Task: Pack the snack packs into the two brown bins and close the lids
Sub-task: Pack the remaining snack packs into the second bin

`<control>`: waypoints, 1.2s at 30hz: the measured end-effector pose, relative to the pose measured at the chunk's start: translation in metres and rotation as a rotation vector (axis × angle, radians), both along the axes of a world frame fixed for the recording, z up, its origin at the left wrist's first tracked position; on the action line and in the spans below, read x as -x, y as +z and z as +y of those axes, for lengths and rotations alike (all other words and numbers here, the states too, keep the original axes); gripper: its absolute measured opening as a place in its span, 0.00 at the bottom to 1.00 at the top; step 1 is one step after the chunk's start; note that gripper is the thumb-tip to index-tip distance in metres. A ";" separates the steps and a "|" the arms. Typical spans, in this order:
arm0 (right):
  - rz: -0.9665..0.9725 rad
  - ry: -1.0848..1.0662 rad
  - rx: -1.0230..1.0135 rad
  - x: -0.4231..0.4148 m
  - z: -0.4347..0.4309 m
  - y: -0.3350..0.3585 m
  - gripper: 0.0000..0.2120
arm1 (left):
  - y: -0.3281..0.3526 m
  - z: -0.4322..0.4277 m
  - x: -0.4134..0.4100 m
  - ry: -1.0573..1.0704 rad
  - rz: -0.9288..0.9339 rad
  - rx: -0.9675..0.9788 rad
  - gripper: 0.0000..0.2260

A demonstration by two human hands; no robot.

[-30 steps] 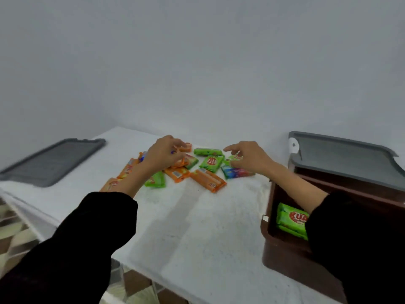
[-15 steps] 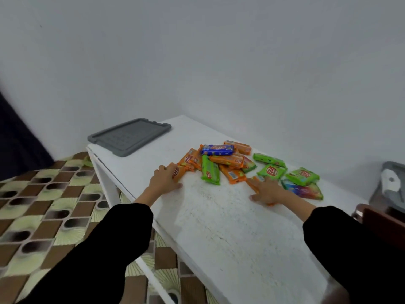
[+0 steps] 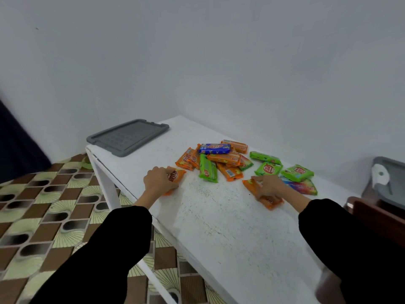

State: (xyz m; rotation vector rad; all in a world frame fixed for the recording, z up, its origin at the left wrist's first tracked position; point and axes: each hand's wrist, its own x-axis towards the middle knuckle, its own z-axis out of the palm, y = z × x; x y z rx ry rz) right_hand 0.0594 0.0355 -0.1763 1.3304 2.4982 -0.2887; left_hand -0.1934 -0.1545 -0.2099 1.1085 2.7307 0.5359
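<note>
Several snack packs in orange, green and blue lie in a loose pile point(image 3: 221, 160) on the white table point(image 3: 219, 227). My left hand point(image 3: 157, 179) is closed around an orange pack point(image 3: 176, 175) at the pile's near left edge. My right hand point(image 3: 268, 186) presses down on another orange pack point(image 3: 267, 197) to the right, fingers curled over it. Only a corner of one brown bin point(image 3: 372, 216) shows at the right edge, its grey lid point(image 3: 385, 183) propped behind it. The second bin is out of view.
A second grey lid point(image 3: 128, 137) lies flat at the table's far left corner, overhanging the edge. The table's left edge drops to a patterned tile floor point(image 3: 43, 205). A white wall stands right behind the table.
The view has swung left, so the brown bin slid almost out of sight. Both hands came down from the pile's middle onto orange packs at its near edge.
</note>
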 end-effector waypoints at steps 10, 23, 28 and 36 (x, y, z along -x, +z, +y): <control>0.267 0.009 -0.119 -0.055 -0.016 0.096 0.33 | 0.095 0.021 -0.072 -0.299 0.027 -0.211 0.25; 0.280 -0.330 -0.182 -0.269 -0.071 0.132 0.41 | 0.139 0.099 -0.286 -1.292 -0.111 -0.260 0.26; 0.224 -0.468 -0.128 -0.331 -0.089 0.100 0.41 | 0.121 0.117 -0.351 -1.526 -0.073 -0.118 0.25; 0.068 -0.377 -0.146 -0.344 -0.096 0.035 0.34 | 0.067 0.135 -0.395 -1.654 0.315 0.184 0.32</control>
